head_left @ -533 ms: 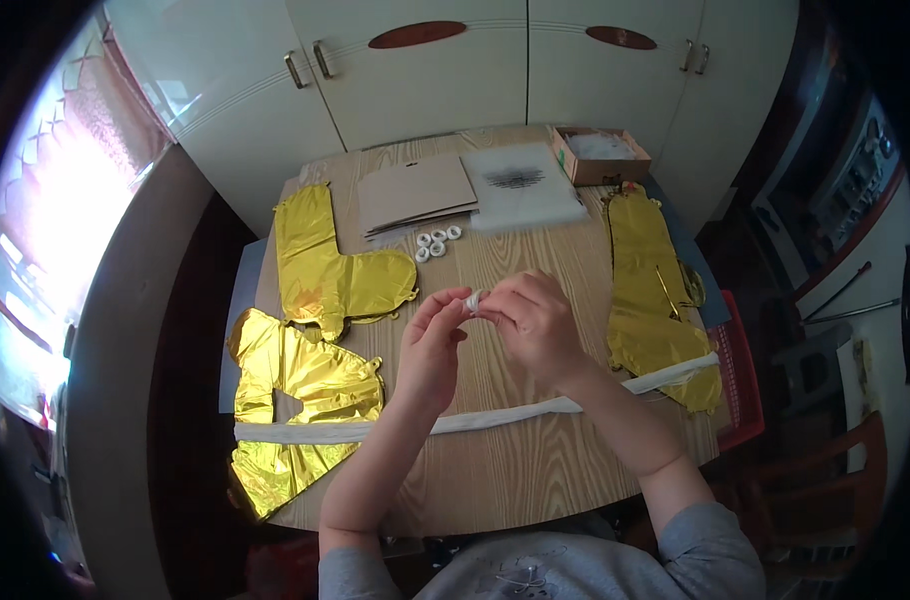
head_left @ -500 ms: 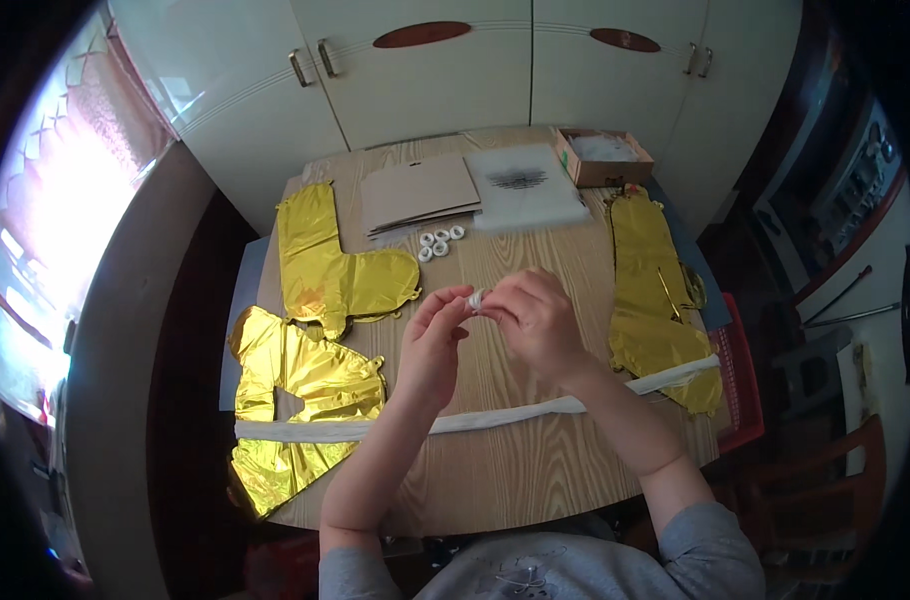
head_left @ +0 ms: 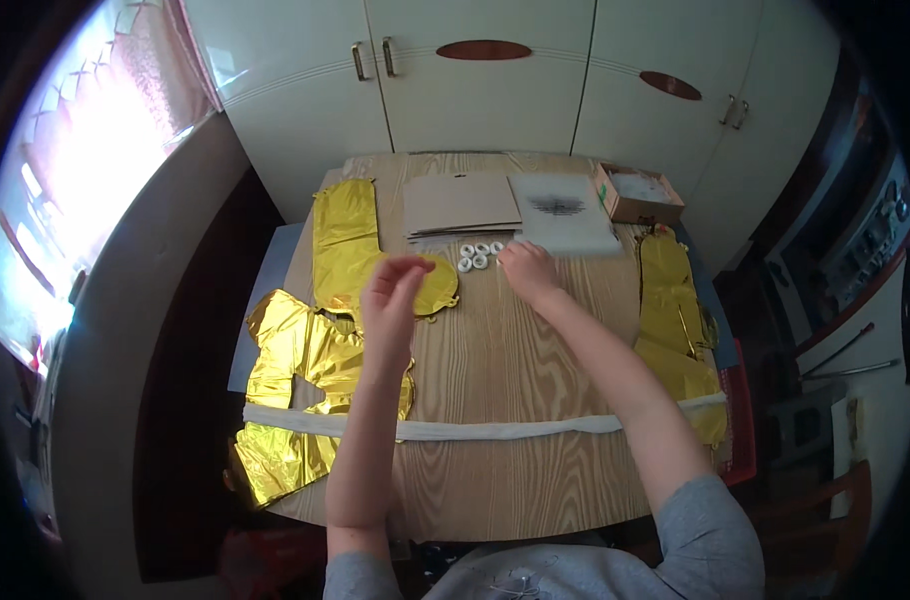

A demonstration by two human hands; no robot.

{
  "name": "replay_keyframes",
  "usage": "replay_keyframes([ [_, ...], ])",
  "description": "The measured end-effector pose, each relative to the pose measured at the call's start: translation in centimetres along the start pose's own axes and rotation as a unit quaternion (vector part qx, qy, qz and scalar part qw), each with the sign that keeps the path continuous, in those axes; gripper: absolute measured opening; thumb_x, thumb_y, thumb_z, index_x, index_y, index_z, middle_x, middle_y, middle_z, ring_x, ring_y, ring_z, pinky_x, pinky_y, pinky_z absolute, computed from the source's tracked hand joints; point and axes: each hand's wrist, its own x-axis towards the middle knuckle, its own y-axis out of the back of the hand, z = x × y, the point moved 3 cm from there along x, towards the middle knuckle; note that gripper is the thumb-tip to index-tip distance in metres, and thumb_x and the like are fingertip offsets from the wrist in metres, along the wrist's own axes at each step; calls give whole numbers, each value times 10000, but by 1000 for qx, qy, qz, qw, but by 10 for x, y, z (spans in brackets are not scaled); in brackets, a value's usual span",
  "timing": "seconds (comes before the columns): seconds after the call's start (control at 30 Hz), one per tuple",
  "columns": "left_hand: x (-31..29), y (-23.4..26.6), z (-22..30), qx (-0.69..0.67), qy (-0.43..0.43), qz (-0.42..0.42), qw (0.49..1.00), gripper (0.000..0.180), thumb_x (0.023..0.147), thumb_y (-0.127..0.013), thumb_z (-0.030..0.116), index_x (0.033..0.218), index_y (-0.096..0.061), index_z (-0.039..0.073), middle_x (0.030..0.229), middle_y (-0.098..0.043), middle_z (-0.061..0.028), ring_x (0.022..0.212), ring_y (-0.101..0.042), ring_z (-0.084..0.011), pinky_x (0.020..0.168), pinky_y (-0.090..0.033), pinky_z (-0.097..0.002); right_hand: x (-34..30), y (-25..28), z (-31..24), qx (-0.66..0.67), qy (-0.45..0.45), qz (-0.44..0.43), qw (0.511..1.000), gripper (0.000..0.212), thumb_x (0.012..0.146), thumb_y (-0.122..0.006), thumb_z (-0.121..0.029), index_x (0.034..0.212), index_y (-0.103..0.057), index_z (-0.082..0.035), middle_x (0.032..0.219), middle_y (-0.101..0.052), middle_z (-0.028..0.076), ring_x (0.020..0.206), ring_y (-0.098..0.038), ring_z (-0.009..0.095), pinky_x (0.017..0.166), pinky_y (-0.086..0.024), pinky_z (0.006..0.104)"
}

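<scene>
My right hand (head_left: 528,272) reaches to the back middle of the table, its fingertips pinched on a small white roll (head_left: 500,262), mostly hidden by the fingers. Just left of it lies a cluster of several small white ring-shaped rolls (head_left: 480,249). My left hand (head_left: 393,288) hovers with loosely curled fingers and nothing visible in it. Below that hand a flat gold foil balloon (head_left: 347,260) lies on the table, with another crumpled gold foil balloon (head_left: 300,345) nearer to me. A long white strip (head_left: 505,431) runs across the table under both forearms.
Brown cardboard sheets (head_left: 462,203) and a translucent plastic sheet with a dark patch (head_left: 565,225) lie at the back. A small open box (head_left: 643,208) stands at the back right. More gold foil (head_left: 668,290) covers the right side, near a red basket (head_left: 740,440) beside the table edge.
My hands have parted. The right hand has carried the small white roll away to the cluster, while the left has let go of it and shifted left. The view has tilted slightly.
</scene>
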Motion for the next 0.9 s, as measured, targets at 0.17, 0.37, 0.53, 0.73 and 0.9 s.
replay_keyframes([
  [0.17,18,-4,-53,359,-22,-116,926,269,790,-524,131,1025,-588,18,940,-632,-149,834,-606,-280,729,-461,-345,5,-21,-7,-4,-34,-16,999,134,778,-469,-113,746,-592,-70,840,-584,93,843,-582,265,726,-474,393],
  [0.37,46,-25,-113,585,-61,-168,791,292,760,-471,179,984,-602,46,976,-621,-164,996,-549,-315,837,-405,-432,11,-27,-10,13,-94,-24,995,164,785,-453,-103,767,-610,-58,887,-593,123,854,-596,281,736,-487,406],
  [0.53,52,-39,-124,600,-7,-151,785,284,751,-470,203,934,-600,30,993,-621,-151,1053,-510,-313,864,-378,-450,16,-18,-19,-9,-117,-58,991,172,769,-479,-94,758,-638,-30,865,-611,153,833,-614,292,724,-503,401],
  [0.73,57,-43,-130,600,47,-174,780,321,779,-440,224,1014,-559,39,1040,-599,-177,1050,-498,-362,884,-358,-489,19,-16,-20,34,-161,-53,985,155,737,-514,-93,764,-645,-14,849,-622,158,814,-617,312,720,-502,402],
  [0.9,59,-45,-135,580,47,-169,796,311,791,-429,213,1026,-544,44,1046,-596,-177,1050,-501,-355,873,-353,-509,15,-12,-16,122,-157,-34,979,149,736,-521,-119,795,-629,-35,844,-612,151,798,-598,321,711,-491,403],
])
